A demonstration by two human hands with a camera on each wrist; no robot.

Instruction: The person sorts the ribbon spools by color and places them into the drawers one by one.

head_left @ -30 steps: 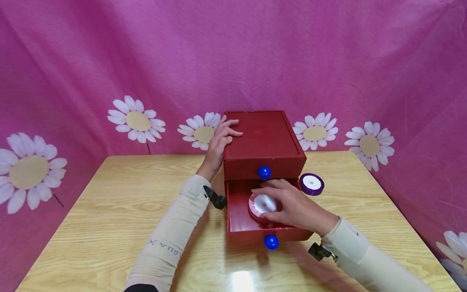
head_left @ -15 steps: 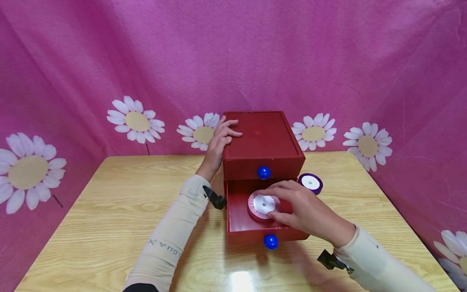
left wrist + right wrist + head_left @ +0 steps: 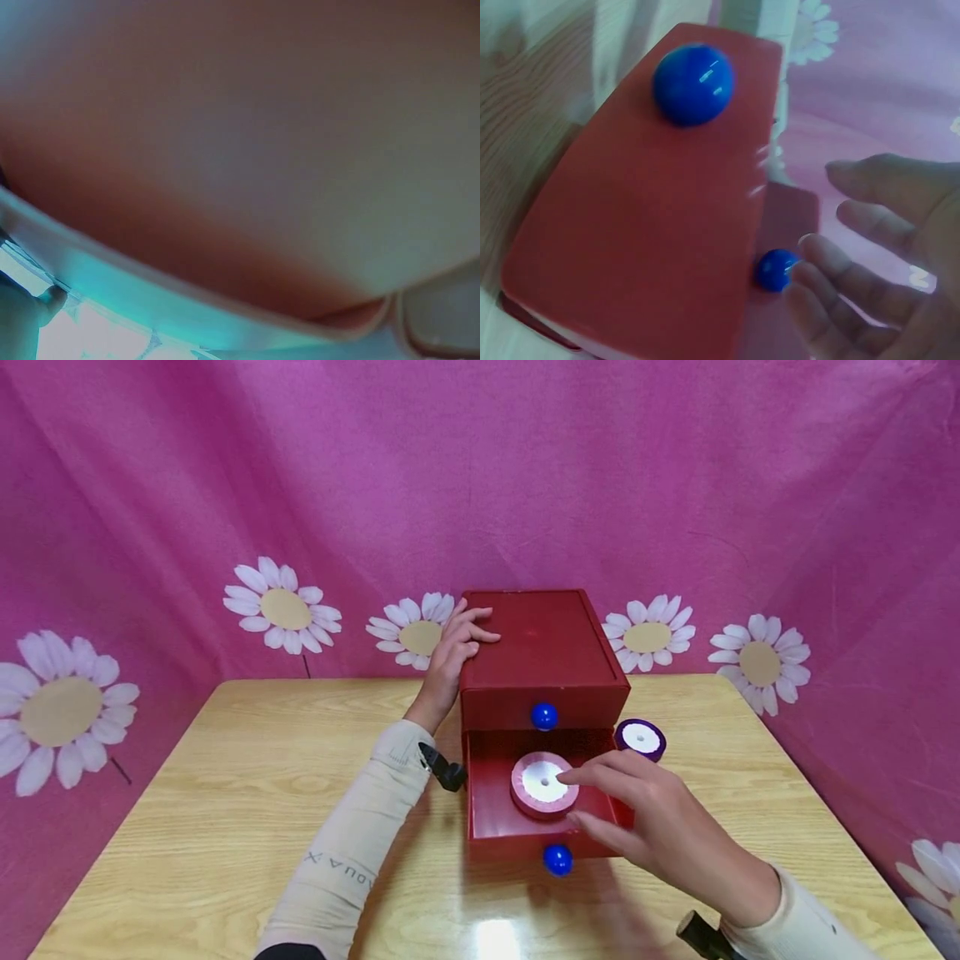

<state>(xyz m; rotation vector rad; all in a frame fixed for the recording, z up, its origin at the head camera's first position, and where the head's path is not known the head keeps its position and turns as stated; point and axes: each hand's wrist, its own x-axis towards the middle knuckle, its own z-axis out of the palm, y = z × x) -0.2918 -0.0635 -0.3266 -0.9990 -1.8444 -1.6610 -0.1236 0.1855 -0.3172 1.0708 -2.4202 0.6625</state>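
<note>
A red two-drawer box (image 3: 536, 639) stands on the table, its lower drawer (image 3: 491, 814) pulled out and its upper one closed. Inside the lower drawer a spool of pink ribbon (image 3: 542, 783) lies flat, white face up. My left hand (image 3: 452, 652) rests on the box's left top edge, fingers spread over the lid. Just above the drawer's right side, my right hand (image 3: 660, 814) is spread with nothing in its grasp; its index fingertip overlaps the spool in the head view. The right wrist view shows the lower drawer's blue knob (image 3: 693, 84) below loose fingers.
A spool of purple ribbon (image 3: 641, 739) lies on the wooden table (image 3: 315, 760), right of the box. Behind the table hangs a pink curtain (image 3: 525, 468) with daisies. The upper drawer's blue knob (image 3: 544, 717) sticks out over the lower drawer.
My right hand has let go of the pink ribbon spool and drawn back to the right and toward me. The spool stays in the drawer. My left hand has not moved.
</note>
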